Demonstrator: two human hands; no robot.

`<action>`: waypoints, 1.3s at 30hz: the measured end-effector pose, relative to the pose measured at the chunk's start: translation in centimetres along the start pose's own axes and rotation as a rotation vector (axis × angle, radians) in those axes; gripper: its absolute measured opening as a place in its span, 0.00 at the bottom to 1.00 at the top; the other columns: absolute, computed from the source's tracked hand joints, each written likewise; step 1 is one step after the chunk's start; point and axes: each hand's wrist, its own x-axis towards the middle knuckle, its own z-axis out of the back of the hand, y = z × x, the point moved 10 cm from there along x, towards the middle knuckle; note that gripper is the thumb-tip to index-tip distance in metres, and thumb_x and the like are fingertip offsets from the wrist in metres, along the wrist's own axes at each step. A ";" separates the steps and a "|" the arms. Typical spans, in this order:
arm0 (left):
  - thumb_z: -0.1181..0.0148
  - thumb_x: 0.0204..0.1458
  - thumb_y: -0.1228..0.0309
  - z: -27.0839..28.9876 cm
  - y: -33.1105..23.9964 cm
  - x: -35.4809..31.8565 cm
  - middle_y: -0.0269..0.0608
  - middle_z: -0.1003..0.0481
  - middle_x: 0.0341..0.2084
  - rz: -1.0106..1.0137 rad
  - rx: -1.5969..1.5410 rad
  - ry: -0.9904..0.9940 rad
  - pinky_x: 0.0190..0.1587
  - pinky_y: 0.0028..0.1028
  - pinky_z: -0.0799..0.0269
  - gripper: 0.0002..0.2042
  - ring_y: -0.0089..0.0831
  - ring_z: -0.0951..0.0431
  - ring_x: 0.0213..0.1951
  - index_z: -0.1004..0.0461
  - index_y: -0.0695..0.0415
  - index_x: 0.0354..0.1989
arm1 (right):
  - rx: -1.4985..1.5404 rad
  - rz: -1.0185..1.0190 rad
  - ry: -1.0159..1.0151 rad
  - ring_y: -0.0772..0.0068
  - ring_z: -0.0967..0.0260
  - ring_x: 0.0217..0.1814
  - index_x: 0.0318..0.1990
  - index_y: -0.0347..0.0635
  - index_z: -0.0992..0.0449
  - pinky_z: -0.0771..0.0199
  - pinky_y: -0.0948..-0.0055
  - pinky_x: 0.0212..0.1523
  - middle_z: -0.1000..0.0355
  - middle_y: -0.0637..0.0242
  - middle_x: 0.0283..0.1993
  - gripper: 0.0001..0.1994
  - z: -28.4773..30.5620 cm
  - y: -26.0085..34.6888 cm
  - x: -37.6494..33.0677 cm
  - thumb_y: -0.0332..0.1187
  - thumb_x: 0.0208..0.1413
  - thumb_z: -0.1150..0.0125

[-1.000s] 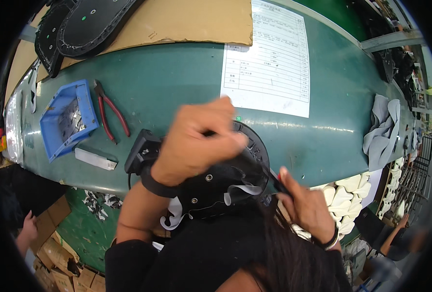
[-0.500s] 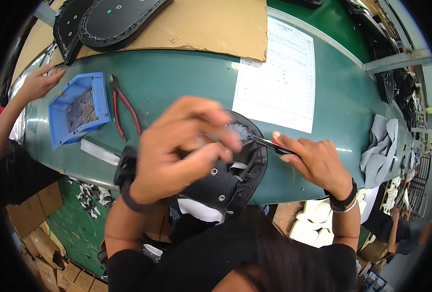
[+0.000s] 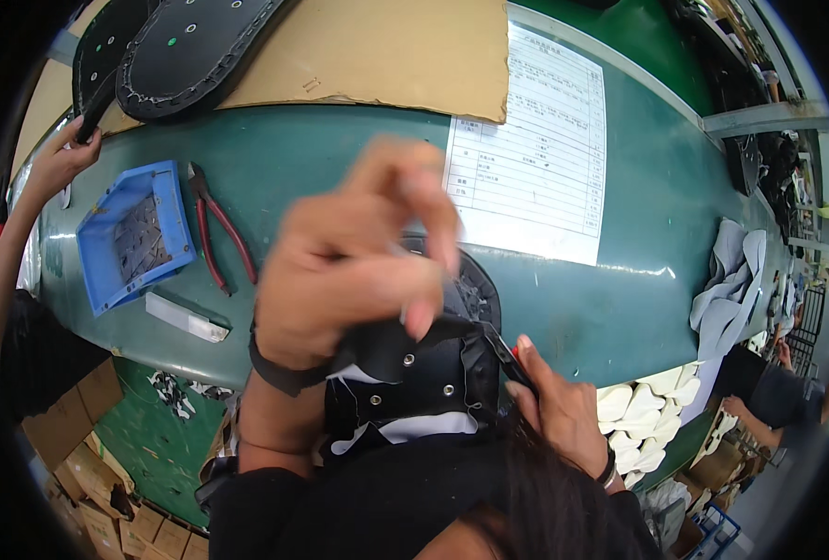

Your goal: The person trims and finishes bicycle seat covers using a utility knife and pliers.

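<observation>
A padded black panel (image 3: 414, 378) with a loose black cover and metal-ringed holes lies at the table's near edge, against my body. My right hand (image 3: 564, 411) is closed around a slim black-handled knife (image 3: 517, 366) with a red part. Its thin metal blade touches the panel's right edge, where the cover is folded. Over the panel's left and far part is my left hand (image 3: 349, 257), fingers bent and smeared by motion. Whether it pinches anything cannot be made out, and it hides part of the panel.
Left of my hands lie red-handled cutters (image 3: 218, 229), a blue bin (image 3: 139, 233) of small metal pieces and a pale strip (image 3: 186, 317). A printed sheet (image 3: 526, 187) and cardboard (image 3: 377, 56) lie beyond. A co-worker's hand (image 3: 64, 163) grips a finished-looking black panel (image 3: 102, 56). Grey cloth (image 3: 727, 289) lies right.
My right hand and the knife have moved nearer and slightly left, along with the panel. My left hand has lifted away from the panel's edge. The co-worker's hand has taken hold of a black panel.
</observation>
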 end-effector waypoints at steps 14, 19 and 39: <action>0.37 0.49 0.69 -2.6 -0.4 -2.7 0.47 0.32 0.45 -0.371 0.831 0.130 0.47 0.36 0.35 0.11 0.35 0.29 0.44 0.30 0.60 0.20 | 0.037 -0.002 0.272 0.50 0.29 0.25 0.61 0.50 0.35 0.35 0.58 0.23 0.26 0.60 0.30 0.26 -0.3 -2.1 -1.8 0.38 0.55 0.40; 0.41 0.52 0.67 -4.8 4.4 -4.1 0.46 0.26 0.26 0.230 0.592 0.307 0.25 0.27 0.30 0.10 0.30 0.24 0.23 0.29 0.61 0.28 | -0.065 0.098 0.251 0.52 0.29 0.30 0.61 0.54 0.34 0.32 0.61 0.30 0.27 0.62 0.32 0.27 0.8 -2.2 -1.9 0.37 0.52 0.39; 0.40 0.50 0.61 -5.9 6.5 -3.1 0.39 0.34 0.24 0.118 1.187 0.384 0.29 0.29 0.37 0.14 0.30 0.29 0.30 0.30 0.59 0.22 | -0.133 -0.008 0.010 0.57 0.33 0.18 0.62 0.53 0.34 0.38 0.60 0.20 0.34 0.62 0.19 0.27 1.6 -2.1 -1.0 0.37 0.53 0.38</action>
